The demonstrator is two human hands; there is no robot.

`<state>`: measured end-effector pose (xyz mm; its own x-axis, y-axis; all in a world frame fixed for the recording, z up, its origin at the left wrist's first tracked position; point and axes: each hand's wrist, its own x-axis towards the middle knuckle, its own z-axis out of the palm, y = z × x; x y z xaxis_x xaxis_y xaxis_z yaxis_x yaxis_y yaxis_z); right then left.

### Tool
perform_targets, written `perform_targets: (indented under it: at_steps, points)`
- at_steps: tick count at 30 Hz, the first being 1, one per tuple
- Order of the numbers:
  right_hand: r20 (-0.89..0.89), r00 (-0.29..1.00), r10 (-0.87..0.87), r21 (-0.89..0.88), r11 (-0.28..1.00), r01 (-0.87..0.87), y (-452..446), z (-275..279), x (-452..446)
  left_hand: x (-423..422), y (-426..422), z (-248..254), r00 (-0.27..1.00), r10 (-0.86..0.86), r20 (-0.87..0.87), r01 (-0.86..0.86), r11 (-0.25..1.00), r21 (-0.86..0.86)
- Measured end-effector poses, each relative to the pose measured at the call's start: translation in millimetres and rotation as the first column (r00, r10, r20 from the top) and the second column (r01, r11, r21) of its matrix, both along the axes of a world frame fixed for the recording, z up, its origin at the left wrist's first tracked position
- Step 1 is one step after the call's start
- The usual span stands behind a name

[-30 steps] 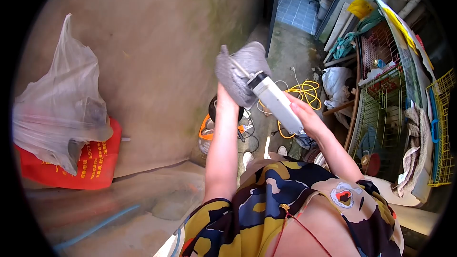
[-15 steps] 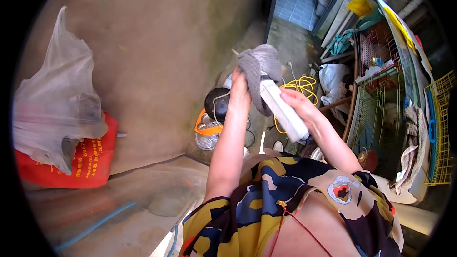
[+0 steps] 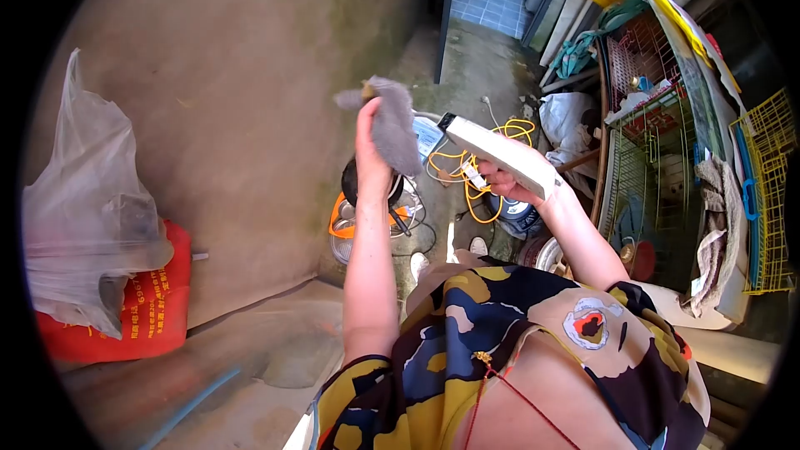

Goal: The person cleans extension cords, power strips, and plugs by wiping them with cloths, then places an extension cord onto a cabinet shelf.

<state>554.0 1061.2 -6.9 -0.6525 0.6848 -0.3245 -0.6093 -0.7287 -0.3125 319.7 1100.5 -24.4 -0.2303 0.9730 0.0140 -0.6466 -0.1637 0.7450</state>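
Note:
My left hand [image 3: 373, 154] is closed around a grey cloth [image 3: 395, 127], which hangs in folds over the fingers; its far end is smeared by motion. My right hand [image 3: 515, 183] grips a long white rectangular bar [image 3: 504, 154] from below. The bar has a black end pointing toward the cloth, and the two are apart. What kind of device it is, I cannot make out. Beneath my hands a yellow cable [image 3: 518, 127] lies in loops on the ground, close to a blue-and-white box [image 3: 427, 137].
At the left hang a clear plastic bag [image 3: 92, 192] and a red bag [image 3: 162, 308]. Wire cages [image 3: 650, 158] line the right side, with a yellow wire rack [image 3: 771, 192] beyond. A blue-lidded container [image 3: 512, 215] stands near my feet. A doorway shows blue floor tiles [image 3: 487, 2].
The grey cloth has come off the end of the white bar. My left hand has moved left with the cloth, and the bar's black end is now exposed.

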Motion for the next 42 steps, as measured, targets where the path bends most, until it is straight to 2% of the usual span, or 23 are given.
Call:
perform_targets:
  at_steps: [1, 2, 4, 6, 8, 10, 12, 14, 16, 17, 19, 20, 22, 24, 26, 28, 30, 32, 34, 37, 38, 40, 42]
  points:
    - [-0.010, 0.998, 0.065, 0.006, 0.998, -0.065, -1, 2, -3, -5, 8, -1, 0.940, -0.087, -0.330, 0.132, 0.984, 0.117]
    - [-0.020, 0.991, 0.130, 0.012, 0.991, -0.130, -2, 6, -7, -7, 16, -4, 0.768, -0.116, -0.630, 0.290, 0.940, 0.181]
    - [-0.010, 0.992, 0.124, 0.018, 0.992, -0.124, -3, 10, -10, -5, 22, -10, 0.546, -0.023, -0.837, 0.376, 0.900, 0.221]
    - [-0.109, 0.992, 0.057, -0.087, 0.994, -0.067, 2, 12, -3, -2, 19, -7, 0.606, -0.209, -0.768, 0.463, 0.877, 0.128]
    - [-0.103, 0.994, 0.018, -0.116, 0.993, -0.030, 4, 16, 1, 1, 16, -14, 0.588, -0.249, -0.770, 0.499, 0.861, 0.103]
    - [-0.008, 0.999, -0.039, 0.008, 0.999, 0.039, 6, 20, -5, 5, 16, -22, 0.564, -0.287, -0.774, 0.535, 0.841, 0.078]
    - [0.009, 0.997, -0.078, 0.040, 0.996, 0.077, 14, 22, -8, 10, 16, -21, 0.702, -0.365, -0.612, 0.499, 0.865, 0.056]
    - [0.134, 0.971, -0.198, 0.114, 0.976, 0.183, 14, 32, -11, 13, 16, -17, 0.718, -0.425, -0.551, 0.513, 0.858, 0.007]
    - [0.058, 0.987, -0.150, 0.206, 0.969, 0.135, 21, 19, -6, 15, 12, -8, 0.747, -0.446, -0.493, 0.470, 0.879, -0.084]
    - [0.121, 0.971, -0.208, 0.356, 0.922, 0.153, 22, 15, -7, 16, 12, -7, 0.745, -0.442, -0.499, 0.471, 0.879, -0.075]
    - [0.293, 0.891, -0.346, 0.529, 0.835, 0.150, 25, -5, -7, 18, 12, -9, 0.816, -0.443, -0.372, 0.481, 0.877, 0.010]
    - [0.406, 0.768, -0.495, 0.624, 0.764, 0.163, 24, -11, -18, 21, 11, -8, 0.816, -0.438, -0.378, 0.479, 0.878, 0.016]
    - [0.586, 0.608, -0.535, 0.754, 0.635, -0.167, 24, -35, -27, 29, 10, -6, 0.897, -0.421, -0.133, 0.431, 0.901, 0.059]
    - [0.552, 0.764, -0.335, 0.610, 0.786, -0.096, 7, -44, -50, 30, 12, -3, 0.903, -0.419, -0.090, 0.427, 0.899, 0.098]
    - [0.604, 0.709, -0.363, 0.674, 0.708, -0.211, 3, -58, -60, 28, 16, 2, 0.918, -0.392, -0.057, 0.396, 0.913, 0.100]
    - [0.549, 0.780, -0.300, 0.717, 0.648, -0.256, 3, -50, -46, 21, 15, 12, 0.923, -0.383, -0.020, 0.384, 0.919, 0.089]
    - [0.841, 0.452, -0.297, 0.536, 0.568, -0.625, 12, -20, -27, 13, 15, 8, 0.915, -0.402, -0.030, 0.403, 0.915, 0.035]
    - [0.561, 0.582, -0.589, 0.786, 0.599, -0.152, 30, -11, -21, 8, 19, 2, 0.906, -0.423, 0.008, 0.422, 0.906, 0.037]
    - [0.322, 0.607, -0.727, 0.876, 0.472, 0.100, 45, 21, -38, 10, 14, 6, 0.865, -0.500, -0.031, 0.501, 0.864, 0.055]
    - [0.184, 0.726, -0.663, 0.818, 0.512, 0.261, 57, 46, -68, 26, 7, 14, 0.855, -0.516, -0.043, 0.518, 0.854, 0.055]
    - [0.190, 0.723, -0.665, 0.766, 0.561, 0.314, 55, 55, -72, 31, 6, 17, 0.846, -0.525, -0.096, 0.532, 0.844, 0.069]
    - [0.177, 0.660, -0.730, 0.766, 0.523, 0.373, 54, 59, -78, 32, 1, 20, 0.856, -0.490, -0.162, 0.505, 0.861, 0.064]
    - [0.177, 0.617, -0.767, 0.768, 0.500, 0.401, 60, 68, -70, 20, -9, 18, 0.656, -0.267, -0.706, 0.436, 0.897, 0.067]
